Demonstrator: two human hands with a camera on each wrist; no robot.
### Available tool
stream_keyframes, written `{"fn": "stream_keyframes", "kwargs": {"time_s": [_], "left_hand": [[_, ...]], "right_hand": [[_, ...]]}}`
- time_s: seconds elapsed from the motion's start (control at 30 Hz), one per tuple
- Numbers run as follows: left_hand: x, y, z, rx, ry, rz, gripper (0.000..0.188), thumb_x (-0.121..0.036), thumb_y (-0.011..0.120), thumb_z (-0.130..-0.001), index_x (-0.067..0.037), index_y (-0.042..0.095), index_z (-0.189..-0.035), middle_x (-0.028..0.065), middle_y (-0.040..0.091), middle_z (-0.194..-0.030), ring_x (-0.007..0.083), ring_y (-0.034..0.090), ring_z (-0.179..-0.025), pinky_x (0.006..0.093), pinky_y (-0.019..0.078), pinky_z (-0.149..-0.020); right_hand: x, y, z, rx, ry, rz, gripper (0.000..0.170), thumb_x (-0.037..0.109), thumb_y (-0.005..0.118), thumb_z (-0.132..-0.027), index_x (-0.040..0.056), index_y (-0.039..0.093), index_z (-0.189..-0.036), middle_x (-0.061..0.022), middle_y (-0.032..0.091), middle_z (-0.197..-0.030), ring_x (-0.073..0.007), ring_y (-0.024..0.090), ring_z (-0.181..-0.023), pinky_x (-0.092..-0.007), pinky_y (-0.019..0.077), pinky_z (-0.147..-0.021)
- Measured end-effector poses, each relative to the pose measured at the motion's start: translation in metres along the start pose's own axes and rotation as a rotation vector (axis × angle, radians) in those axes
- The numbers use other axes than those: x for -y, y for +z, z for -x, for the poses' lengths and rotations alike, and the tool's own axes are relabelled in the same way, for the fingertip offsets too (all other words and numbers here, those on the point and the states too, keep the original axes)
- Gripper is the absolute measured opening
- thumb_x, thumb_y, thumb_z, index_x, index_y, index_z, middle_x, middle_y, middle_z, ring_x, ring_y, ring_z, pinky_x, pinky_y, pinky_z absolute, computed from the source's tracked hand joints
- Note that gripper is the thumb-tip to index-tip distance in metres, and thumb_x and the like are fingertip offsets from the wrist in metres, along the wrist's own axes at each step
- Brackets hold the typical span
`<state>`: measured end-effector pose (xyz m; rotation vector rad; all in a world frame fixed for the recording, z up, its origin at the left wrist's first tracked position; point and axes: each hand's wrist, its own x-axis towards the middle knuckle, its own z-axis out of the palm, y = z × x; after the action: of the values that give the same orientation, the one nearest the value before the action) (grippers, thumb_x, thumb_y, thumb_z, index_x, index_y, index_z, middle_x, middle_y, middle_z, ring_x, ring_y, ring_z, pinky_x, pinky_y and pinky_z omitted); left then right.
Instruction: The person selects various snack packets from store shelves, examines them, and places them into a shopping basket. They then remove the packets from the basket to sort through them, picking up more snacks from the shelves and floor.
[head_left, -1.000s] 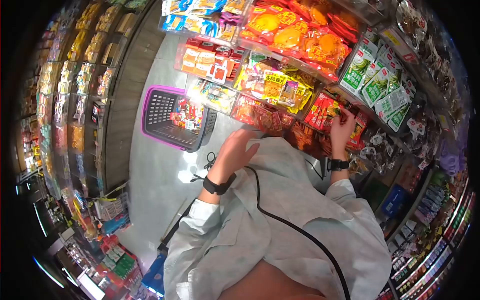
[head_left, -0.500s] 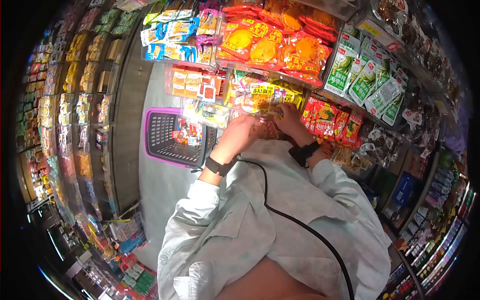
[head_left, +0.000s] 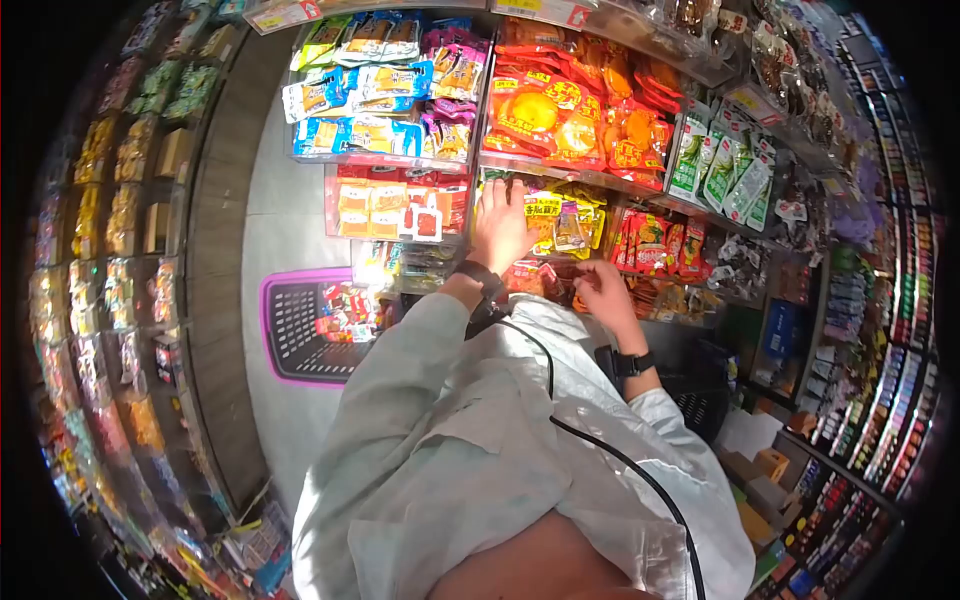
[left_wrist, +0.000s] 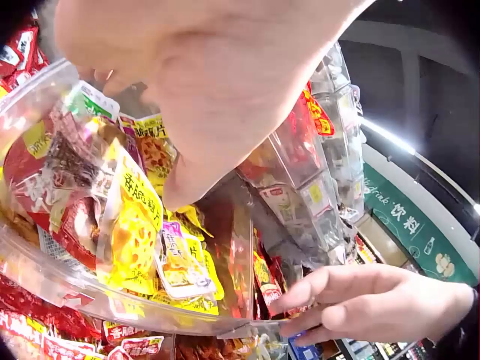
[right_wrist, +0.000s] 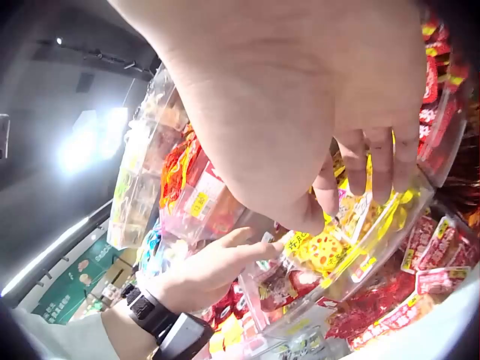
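Observation:
My left hand [head_left: 503,228] reaches over the left side of a bin of yellow snack packets [head_left: 590,222], its fingers extended. In the left wrist view, this hand [left_wrist: 217,86] hangs above the yellow packets [left_wrist: 133,232], and its fingertips are partly hidden. No packet shows in its grasp. At the lower front edge of that bin, my right hand [head_left: 606,298] has loosely bent fingers and holds nothing visible. The right wrist view shows it [right_wrist: 300,105] close over the yellow packets [right_wrist: 321,251], with my left hand [right_wrist: 206,276] beyond.
A purple-rimmed basket [head_left: 265,330] with small packets inside stands on the floor at left. Around the yellow bin are red packets [head_left: 650,240], orange-and-white packets [head_left: 385,200], large red bags [head_left: 530,112] and green packets [head_left: 722,165]. A black cable [head_left: 625,462] crosses the clothing.
My left hand has moved up and over the yellow packets. My right hand has left the red packets, passed the yellow bin's front and drawn back slightly. The view has shifted.

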<state>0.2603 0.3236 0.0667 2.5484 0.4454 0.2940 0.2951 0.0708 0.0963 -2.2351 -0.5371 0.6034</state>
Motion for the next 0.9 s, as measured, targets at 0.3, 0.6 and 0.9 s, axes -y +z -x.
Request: {"fn": "stream_keyframes", "kwargs": {"time_s": [0.3,0.6,0.9], "left_hand": [[0.006,0.023,-0.026,0.214,-0.072,-0.218,0.089,-0.039,0.094,-0.060,-0.009,0.053,-0.133,0.0140,0.052,-0.132,0.0309,0.048,-0.125,0.0441,0.0408,-0.100],[0.012,0.037,-0.007,0.128,0.001,-0.112,0.049,-0.021,0.086,-0.066,-0.008,0.063,-0.108,0.0135,0.066,-0.104,0.0326,0.060,-0.106,0.0455,0.0481,-0.090],[-0.011,0.010,0.015,-0.059,0.045,-0.040,0.054,-0.024,0.087,-0.065,-0.008,0.061,-0.110,0.0163,0.068,-0.102,0.0354,0.061,-0.108,0.0474,0.0440,-0.096]], "right_hand": [[0.016,0.002,0.132,-0.217,0.410,-0.093,0.028,0.012,0.069,-0.092,0.0024,0.066,-0.118,-0.0097,0.069,-0.108,-0.0187,0.070,-0.093,-0.0309,0.0546,-0.084],[-0.033,0.004,0.185,-0.300,0.432,-0.220,0.028,0.011,0.068,-0.093,0.0025,0.066,-0.119,-0.0079,0.071,-0.110,-0.0141,0.068,-0.095,-0.0290,0.0538,-0.085],[-0.113,-0.043,0.227,-0.329,0.380,-0.304,0.026,0.012,0.067,-0.095,0.0017,0.066,-0.119,-0.0066,0.072,-0.104,-0.0123,0.067,-0.093,-0.0282,0.0534,-0.085]]}}
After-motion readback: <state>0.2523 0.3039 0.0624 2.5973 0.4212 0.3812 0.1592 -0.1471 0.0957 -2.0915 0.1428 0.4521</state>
